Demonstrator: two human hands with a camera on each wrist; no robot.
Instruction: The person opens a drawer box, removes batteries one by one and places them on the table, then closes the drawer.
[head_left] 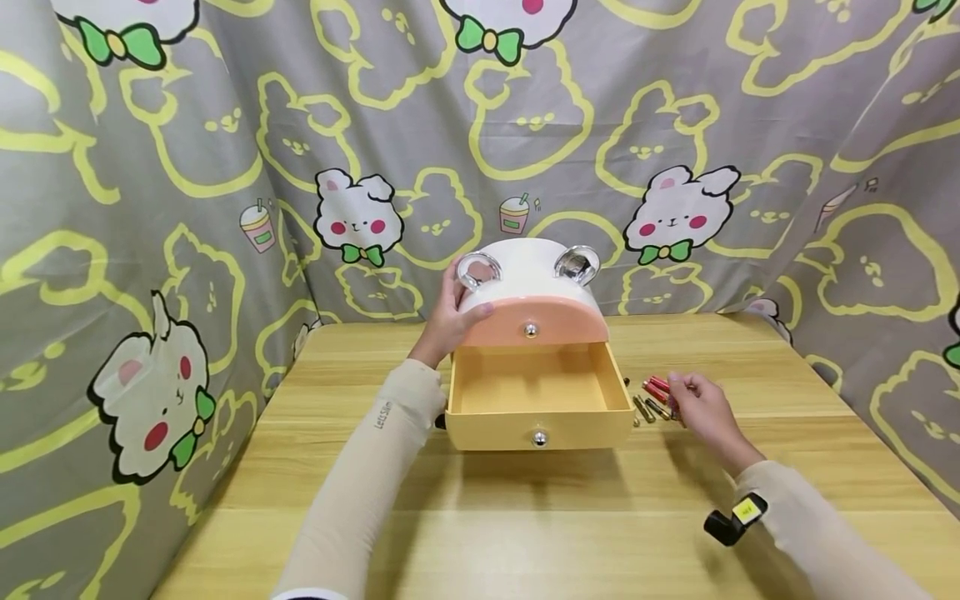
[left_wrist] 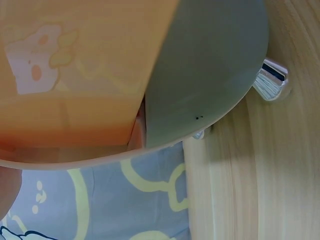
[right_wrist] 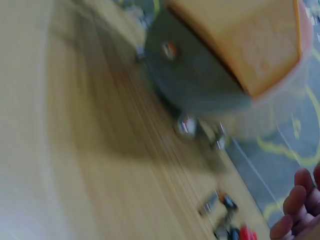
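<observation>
A small drawer box (head_left: 536, 275) with a white rounded top, silver ear-like rings and a peach upper drawer front stands on the table. Its yellow lower drawer (head_left: 540, 425) is pulled out, and the bare inside shows. My left hand (head_left: 450, 321) grips the box's upper left side, thumb on the front edge. Right of the box, my right hand (head_left: 708, 417) is over several small batteries (head_left: 655, 392), red ones and dark or gold ones. In the blurred right wrist view, its fingers (right_wrist: 295, 200) are loosely bent with nothing visible in them.
The wooden table (head_left: 540, 525) reaches back to a grey patterned cloth (head_left: 427, 125), which also hangs on both sides. Silver feet (right_wrist: 186, 126) hold the box off the tabletop. A black device (head_left: 735, 521) is strapped on the right wrist.
</observation>
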